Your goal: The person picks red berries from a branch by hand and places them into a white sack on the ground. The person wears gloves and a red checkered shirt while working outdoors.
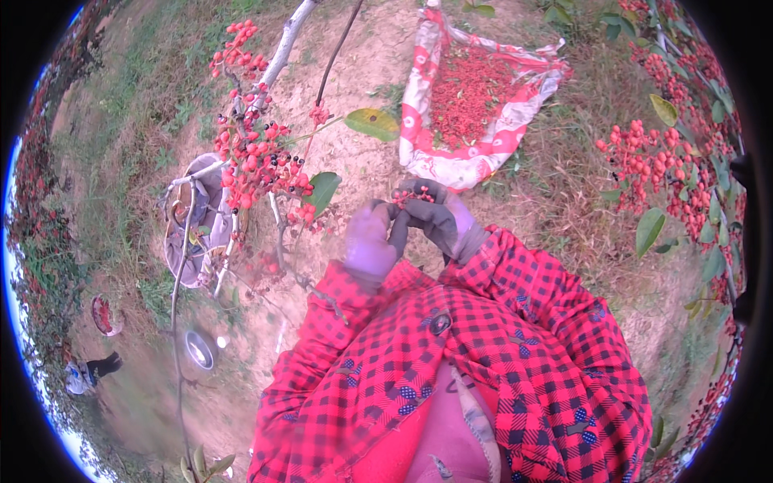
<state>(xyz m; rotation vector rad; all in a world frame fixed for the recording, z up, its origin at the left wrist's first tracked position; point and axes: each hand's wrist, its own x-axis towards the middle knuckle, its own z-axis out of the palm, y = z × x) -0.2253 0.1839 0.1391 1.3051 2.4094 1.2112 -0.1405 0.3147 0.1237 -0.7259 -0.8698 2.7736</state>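
Observation:
In front of my chest, both hands meet, wearing dark gloves with purplish backs. My right hand (pixel 444 214) holds a small sprig of red berries (pixel 413 195) among its fingers. At the sprig's left end, my left hand (pixel 371 238) pinches with thumb and fingertips; its exact hold is partly hidden. Just beyond the hands lies a red and white cloth sack (pixel 413 136), spread open with a heap of loose red berries (pixel 468 93) in it. Left of my hands, a branch carries thick red berry clusters (pixel 253 160), with some black seeds showing.
Bare grey branches (pixel 284 45) cross the left side. A fabric-lined basket (pixel 184 265) stands behind them. Farther left are a metal bowl (pixel 200 350) and a dish of red berries (pixel 104 314). A person (pixel 84 374) appears at the far left. More berry clusters (pixel 658 163) hang at right.

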